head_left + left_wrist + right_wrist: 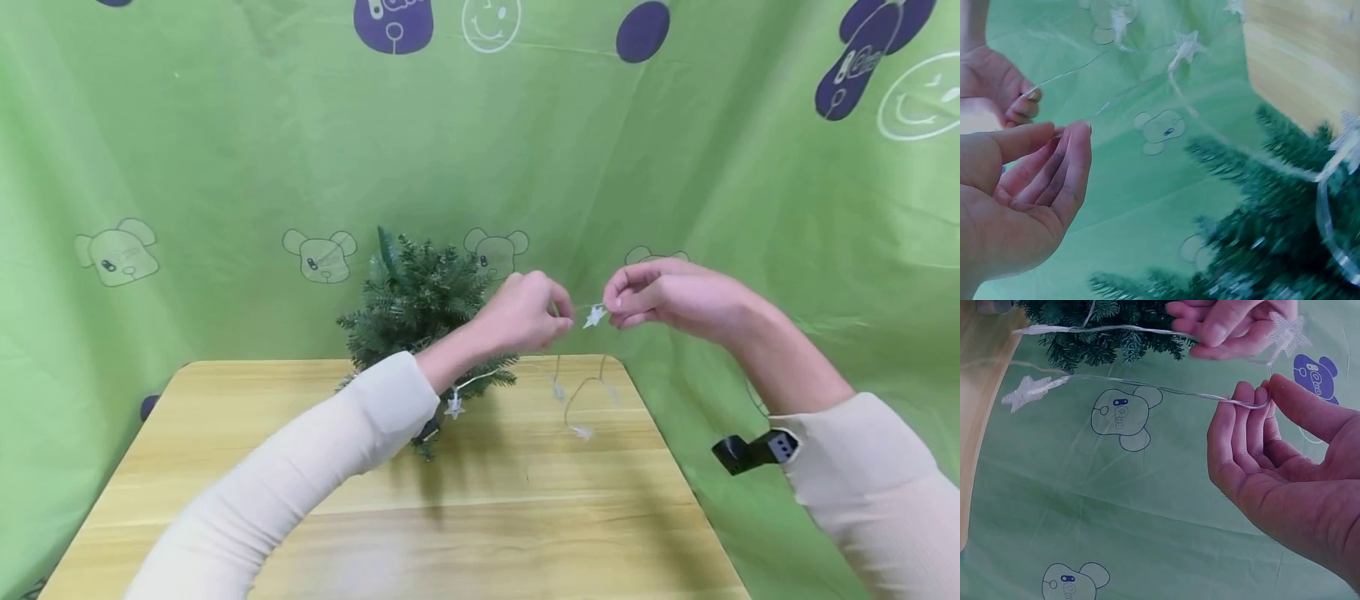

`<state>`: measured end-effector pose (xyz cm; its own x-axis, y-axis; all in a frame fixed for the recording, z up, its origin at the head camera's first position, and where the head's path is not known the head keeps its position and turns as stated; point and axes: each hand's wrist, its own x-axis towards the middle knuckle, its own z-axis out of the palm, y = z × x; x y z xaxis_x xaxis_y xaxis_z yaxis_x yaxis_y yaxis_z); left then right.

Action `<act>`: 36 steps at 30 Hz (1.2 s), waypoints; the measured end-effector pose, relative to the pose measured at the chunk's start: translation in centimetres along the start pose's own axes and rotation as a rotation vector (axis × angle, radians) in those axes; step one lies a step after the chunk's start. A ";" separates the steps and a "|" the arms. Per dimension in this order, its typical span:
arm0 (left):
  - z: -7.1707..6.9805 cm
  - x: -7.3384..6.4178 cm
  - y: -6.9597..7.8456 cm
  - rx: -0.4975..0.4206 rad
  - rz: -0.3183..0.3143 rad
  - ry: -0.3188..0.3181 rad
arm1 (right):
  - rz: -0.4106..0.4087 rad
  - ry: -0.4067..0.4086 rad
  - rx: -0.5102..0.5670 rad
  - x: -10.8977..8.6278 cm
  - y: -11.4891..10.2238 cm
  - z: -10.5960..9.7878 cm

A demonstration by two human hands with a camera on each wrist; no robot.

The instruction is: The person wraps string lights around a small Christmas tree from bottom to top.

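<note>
A small green artificial Christmas tree [427, 292] stands at the back of the table. A star string light, with clear wire and white stars, is partly draped on it; one star [454, 406] hangs at its front. My left hand [525, 312], right of the tree, pinches the wire between thumb and fingertips. Farther right, my right hand [667, 296] pinches the same wire, which also runs over its fingers in the right wrist view. Between the hands dangles another star [595, 316]. Below them loops of wire hang with more stars [581, 432].
The wooden table [480, 517] has rounded back corners. Behind and beside it hangs a green curtain [225, 125] printed with bear faces. A black strap [753, 452] sticks out from my right cuff. The left forearm passes in front of the tree's lower part.
</note>
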<state>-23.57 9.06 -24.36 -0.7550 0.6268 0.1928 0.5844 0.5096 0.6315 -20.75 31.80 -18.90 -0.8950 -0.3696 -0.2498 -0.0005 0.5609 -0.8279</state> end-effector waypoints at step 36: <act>-4.2 4.3 -1.1 0.257 -0.100 -0.003 | 0.022 -0.123 0.088 2.4 1.3 0.0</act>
<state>-28.72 8.76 -21.09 -0.8117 0.5678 0.1366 0.5639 0.7013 0.4361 -22.89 31.66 -20.61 -0.8328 -0.4488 -0.3240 0.0628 0.5049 -0.8609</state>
